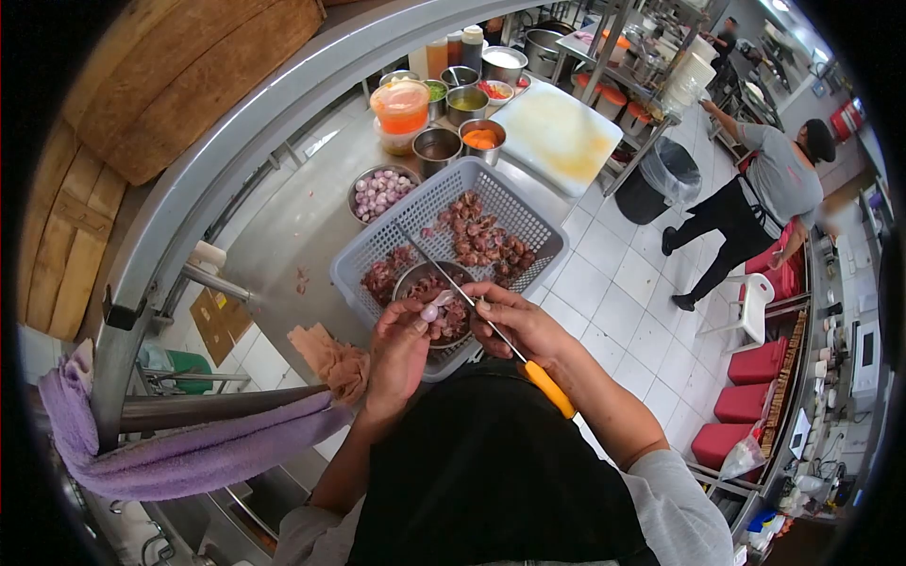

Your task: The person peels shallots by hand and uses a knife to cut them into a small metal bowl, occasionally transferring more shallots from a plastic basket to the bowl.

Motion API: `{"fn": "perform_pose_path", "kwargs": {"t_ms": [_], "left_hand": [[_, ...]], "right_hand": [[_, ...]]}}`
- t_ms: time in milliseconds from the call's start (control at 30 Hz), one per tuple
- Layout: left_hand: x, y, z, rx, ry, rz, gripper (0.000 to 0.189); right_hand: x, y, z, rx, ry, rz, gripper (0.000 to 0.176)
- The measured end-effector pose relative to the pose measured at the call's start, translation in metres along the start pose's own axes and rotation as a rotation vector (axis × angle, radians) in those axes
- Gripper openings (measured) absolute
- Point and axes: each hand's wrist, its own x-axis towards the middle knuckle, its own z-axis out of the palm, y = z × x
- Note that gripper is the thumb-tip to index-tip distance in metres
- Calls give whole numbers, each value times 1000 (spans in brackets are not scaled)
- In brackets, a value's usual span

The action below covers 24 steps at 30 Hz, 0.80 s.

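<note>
A partly peeled shallot (430, 312) is pinched in the fingers of my left hand (398, 335). My right hand (510, 316) grips a long knife (442, 269) by its blade near the orange handle (549, 388), which sticks out behind the hand. Below both hands, a metal bowl (406, 279) with reddish skins stands inside a grey perforated basket (351, 247). Unpeeled shallots (481, 231) lie in the far part of that basket. Behind it on the left, another metal bowl holds peeled shallots (382, 193).
A white cutting board (557, 132) lies beyond the basket. Metal containers (437, 151) and stacked plastic tubs (399, 108) stand nearby. At left, a purple towel (189, 453) hangs on a rail. Another person (755, 189) walks at right, near a black bin (656, 179).
</note>
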Motion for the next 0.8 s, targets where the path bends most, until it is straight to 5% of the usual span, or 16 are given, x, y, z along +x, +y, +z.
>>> {"fn": "perform_pose_path", "kwargs": {"t_ms": [133, 400, 800], "left_hand": [[3, -3, 0, 42, 59, 24, 21], [0, 1, 16, 721, 195, 269, 25], [-4, -3, 8, 497, 115, 230, 29]], "right_hand": [[0, 0, 3, -52, 41, 26, 44], [-11, 5, 14, -233, 31, 9, 58], [-10, 5, 18, -184, 41, 8, 40]]}}
